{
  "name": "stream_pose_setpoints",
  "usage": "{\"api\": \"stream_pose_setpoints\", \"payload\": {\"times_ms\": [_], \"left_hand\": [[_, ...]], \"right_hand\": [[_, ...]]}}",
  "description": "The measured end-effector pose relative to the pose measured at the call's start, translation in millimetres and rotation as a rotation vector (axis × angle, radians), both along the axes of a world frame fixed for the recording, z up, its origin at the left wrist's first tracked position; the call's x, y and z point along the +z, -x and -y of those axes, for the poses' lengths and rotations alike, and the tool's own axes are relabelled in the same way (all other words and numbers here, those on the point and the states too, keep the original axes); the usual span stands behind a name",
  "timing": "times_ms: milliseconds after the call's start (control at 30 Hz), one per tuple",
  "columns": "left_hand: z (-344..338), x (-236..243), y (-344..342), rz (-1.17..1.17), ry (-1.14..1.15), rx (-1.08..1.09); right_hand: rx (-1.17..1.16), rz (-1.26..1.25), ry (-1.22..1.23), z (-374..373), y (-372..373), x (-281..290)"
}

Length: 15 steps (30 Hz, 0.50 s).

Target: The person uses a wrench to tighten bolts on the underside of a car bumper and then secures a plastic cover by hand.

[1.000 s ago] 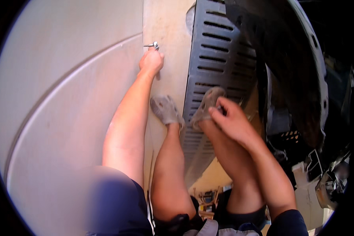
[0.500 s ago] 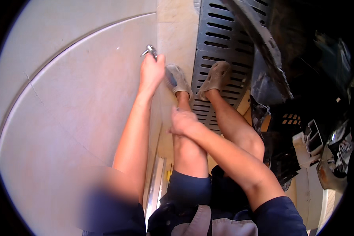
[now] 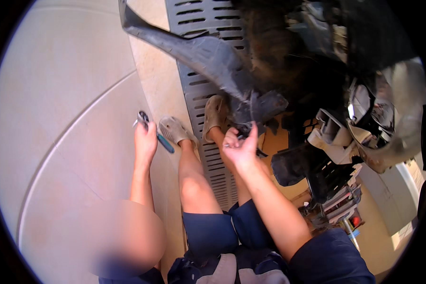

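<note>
My left hand (image 3: 145, 144) is closed around a ratchet wrench (image 3: 143, 116). Its metal head shows above my fist, and a teal handle end sticks out below. To the right, my right hand (image 3: 244, 147) is raised with fingers curled and thumb up. It is at the lower end of a long dark plastic liner (image 3: 208, 57), with something dark between thumb and fingers that I cannot make out. The liner reaches from the upper left down to the right over a slotted grey floor grate (image 3: 192, 90).
A pale curved panel (image 3: 71, 156) fills the left side. On the right are exposed vehicle parts, with a pale bracket (image 3: 333, 135) and a headlamp-like housing (image 3: 374, 156). Lower right, a cluttered heap of items (image 3: 338, 203) lies beside a light cabinet (image 3: 393, 196). My feet wear beige clogs (image 3: 177, 130).
My view has turned toward the right. My right hand has left my leg and come up to the liner's lower end. The ratchet wrench stays in my left hand.
</note>
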<state>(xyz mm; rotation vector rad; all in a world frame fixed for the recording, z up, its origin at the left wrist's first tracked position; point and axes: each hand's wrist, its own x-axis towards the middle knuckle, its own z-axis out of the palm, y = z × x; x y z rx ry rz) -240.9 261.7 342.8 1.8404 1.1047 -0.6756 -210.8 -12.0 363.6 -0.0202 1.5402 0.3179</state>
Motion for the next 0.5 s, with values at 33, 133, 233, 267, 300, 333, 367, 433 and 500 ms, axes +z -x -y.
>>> {"api": "stream_pose_setpoints", "payload": {"times_ms": [33, 133, 233, 267, 300, 333, 367, 433, 500], "left_hand": [[2, 11, 5, 0.008, 0.034, 0.037], [9, 47, 31, 0.036, 0.069, 0.102], [21, 96, 54, 0.045, 0.114, 0.141], [25, 108, 62, 0.029, 0.131, 0.143], [27, 120, 73, 0.016, 0.140, 0.150], [31, 128, 79, 0.011, 0.152, 0.149], [36, 139, 87, -0.003, 0.171, 0.159], [44, 147, 101, -0.013, 0.213, 0.165], [53, 159, 108, -0.029, 0.198, 0.121]], "right_hand": [[0.002, -0.009, -0.006, 1, 8, -10], [-0.037, 0.021, 0.000, -5, 17, -11], [-0.012, 0.029, -0.048, -4, 39, -30], [0.028, 0.050, -0.035, -5, 48, -37], [0.067, 0.070, -0.007, -9, 59, -43], [0.076, 0.074, 0.033, -13, 65, -49], [0.052, 0.049, 0.048, -16, 75, -61], [0.032, 0.038, 0.074, -25, 86, -68], [0.108, 0.125, 0.010, -25, 117, -50]]}}
